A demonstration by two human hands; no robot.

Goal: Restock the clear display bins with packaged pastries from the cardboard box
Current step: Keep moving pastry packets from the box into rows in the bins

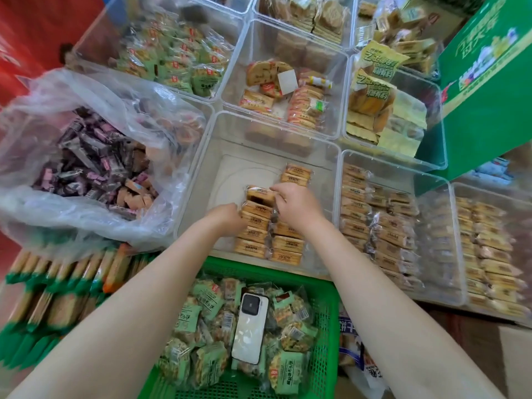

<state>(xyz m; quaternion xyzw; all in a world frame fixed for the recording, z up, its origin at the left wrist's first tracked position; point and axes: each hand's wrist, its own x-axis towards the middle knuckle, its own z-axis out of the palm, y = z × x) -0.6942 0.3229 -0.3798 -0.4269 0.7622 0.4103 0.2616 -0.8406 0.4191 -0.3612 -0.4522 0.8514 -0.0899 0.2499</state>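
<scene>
One clear display bin (201, 174) at the middle holds the packaged pastries (257, 249) in two columns against its near wall, about ten in all, with two more pastries (296, 174) towards its far right corner. Both hands reach into it: the left hand (227, 216) pinches the left column's edge, and the right hand (293, 201) grips the top pastry (260, 194). One green basket (328, 326) below carries one white phone (250, 329).

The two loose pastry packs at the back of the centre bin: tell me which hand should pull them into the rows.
Right, probably. The right hand sits at the rows' far end, just below the two loose packs. The left hand lies nearer and further left, against the left row.
</scene>
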